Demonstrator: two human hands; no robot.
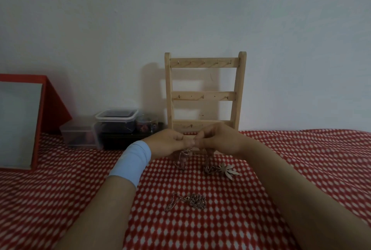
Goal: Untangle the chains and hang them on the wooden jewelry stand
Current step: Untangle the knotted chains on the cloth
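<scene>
Left hand: our left hand [167, 143] was held up with its fingers curled in, fingertips pinching the tangled chain [181, 161] where the two hands met.
Right hand: our right hand [220, 139] faced it, fingers bent and narrow, pinching the same chain just beside the left fingertips.
Tangled chain: it hung in strands from under our fingers down to the cloth [301, 169]; we could not tell how the strands crossed.
Pendant: a leaf-shaped pendant [228, 170] lay on the cloth below and to the right of our right fingers, at the chain's lower end.
Loose chain: a second, loose chain [188, 202] lay in a heap on the cloth, nearer to us than our fingers and well apart from them.
Stand: the wooden stand [204, 96] stood upright just beyond our fingertips, against the wall, its three rails of hooks bare.
Wristband: a light blue wristband [130, 162] sat on our left wrist.
Boxes: plastic boxes [115, 123] were stacked beyond and to the left of our left fingers.
</scene>
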